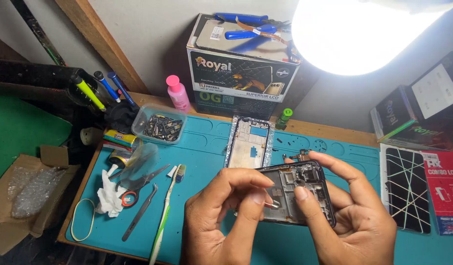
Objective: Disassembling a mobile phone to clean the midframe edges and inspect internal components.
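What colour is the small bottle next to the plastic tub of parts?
Pink, cap included; the bottle shows in the head view.

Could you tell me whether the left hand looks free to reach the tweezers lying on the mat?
Probably not yet: the left hand is pinching the opened phone. Otherwise the path to the tweezers looks open.

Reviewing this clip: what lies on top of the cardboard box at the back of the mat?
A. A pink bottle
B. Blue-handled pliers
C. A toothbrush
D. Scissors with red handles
B: the blue-handled pliers rest on top of the cardboard box, while the toothbrush and the red-handled scissors lie on the teal mat and the pink bottle stands beside the box.
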